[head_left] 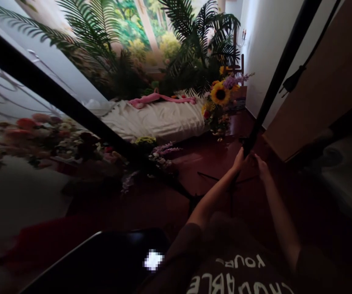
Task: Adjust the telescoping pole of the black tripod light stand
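Note:
A black stand pole [267, 94] slants down from the upper right to tripod legs [208, 176] on the dark red floor. My left hand [240, 158] is closed round this pole near its clamp. Just right of the pole is my right hand [260, 164], its fingers raised and close to the pole; whether they touch it is too dark to tell. A black plug [292, 83] on a cable hangs beside the upper pole.
Another black pole [80, 110] crosses the left side diagonally. Beyond are a cream-draped bed [160, 120] with a pink plush toy [148, 99], palm leaves [90, 24], sunflowers [220, 94] and pink flowers [25, 130]. A dark glossy panel [102, 261] lies at lower left.

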### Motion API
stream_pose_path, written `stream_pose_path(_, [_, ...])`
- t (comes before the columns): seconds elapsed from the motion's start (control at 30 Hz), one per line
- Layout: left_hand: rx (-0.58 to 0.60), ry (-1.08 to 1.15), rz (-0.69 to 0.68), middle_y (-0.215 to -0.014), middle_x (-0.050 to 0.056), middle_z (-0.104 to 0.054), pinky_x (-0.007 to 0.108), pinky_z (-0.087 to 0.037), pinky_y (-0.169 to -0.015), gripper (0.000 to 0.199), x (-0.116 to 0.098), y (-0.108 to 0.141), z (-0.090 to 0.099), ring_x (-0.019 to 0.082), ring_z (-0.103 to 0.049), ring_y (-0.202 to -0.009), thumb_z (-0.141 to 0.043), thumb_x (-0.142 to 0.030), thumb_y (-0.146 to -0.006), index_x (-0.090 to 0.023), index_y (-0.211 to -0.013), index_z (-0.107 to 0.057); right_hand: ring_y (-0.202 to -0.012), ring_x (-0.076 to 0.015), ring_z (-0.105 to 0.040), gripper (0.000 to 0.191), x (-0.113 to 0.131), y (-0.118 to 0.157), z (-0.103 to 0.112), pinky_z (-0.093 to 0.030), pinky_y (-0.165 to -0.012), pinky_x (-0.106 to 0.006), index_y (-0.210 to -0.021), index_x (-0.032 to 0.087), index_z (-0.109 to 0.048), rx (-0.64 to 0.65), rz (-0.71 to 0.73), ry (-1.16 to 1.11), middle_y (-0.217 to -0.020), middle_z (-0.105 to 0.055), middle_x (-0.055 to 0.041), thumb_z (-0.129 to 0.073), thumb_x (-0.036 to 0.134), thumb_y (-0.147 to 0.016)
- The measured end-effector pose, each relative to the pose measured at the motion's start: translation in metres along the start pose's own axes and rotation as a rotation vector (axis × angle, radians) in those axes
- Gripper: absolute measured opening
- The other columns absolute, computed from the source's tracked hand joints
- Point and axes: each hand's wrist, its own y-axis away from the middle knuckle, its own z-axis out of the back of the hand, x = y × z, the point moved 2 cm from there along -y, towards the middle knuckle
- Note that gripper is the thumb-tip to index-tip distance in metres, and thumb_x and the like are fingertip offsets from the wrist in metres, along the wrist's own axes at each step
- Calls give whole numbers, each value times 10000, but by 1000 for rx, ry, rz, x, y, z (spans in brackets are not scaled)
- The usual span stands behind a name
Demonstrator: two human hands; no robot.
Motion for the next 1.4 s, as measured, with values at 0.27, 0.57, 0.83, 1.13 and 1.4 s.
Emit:
stream_pose_path(0.27, [-16, -39, 10, -1032, 106, -661, 310, -485, -853, 379, 5, 3, -4, 201, -633, -920, -571, -449, -903, -159, -1148, -566, -424, -56, -481, 405, -6, -5, -6, -309, -392, -176, -747, 207, -602, 51, 41, -160, -562, -590, 71, -769, 552, -616])
stream_pose_path(0.57, [1, -22, 37, -1018, 106, -664, 300, -508, -805, 424, 6, 3, -6, 186, -638, -865, -574, -437, -903, -146, -1210, -545, -476, -77, -443, 480, -14, -17, 0, -347, -476, -204, -701, 232, -497, 53, 306, 24, -570, -522, 69, -710, 660, -648])
stream_pose_path(0.83, [-4, -2, -25, -1038, 104, -661, 309, -505, -851, 385, 10, 2, -7, 185, -640, -920, -545, -440, -914, -163, -1181, -560, -687, -165, -623, 425, -14, -26, 23, -500, -662, -290, -849, 230, -570, 12, 608, 365, -777, -653, -15, -675, 619, -717])
stream_pose_path(1.13, [-24, 24, -9, -1101, 128, -665, 331, -505, -913, 442, 17, 1, -9, 208, -648, -1003, -580, -416, -890, -168, -1253, -539, -920, -211, -661, 402, 12, -3, 17, -547, -837, -375, -1108, 212, -667, -109, 846, 542, -1127, -681, -112, -504, 526, -917])
stream_pose_path(1.4, [3, 72, 5, -1280, 180, -623, 393, -468, -1034, 483, 25, -2, -9, 245, -615, -1149, -630, -314, -833, -119, -1265, -542, -973, -296, -694, 433, 37, -18, -35, -533, -828, -375, -957, 222, -711, -53, 695, 910, -965, -740, -114, -664, 612, -775])
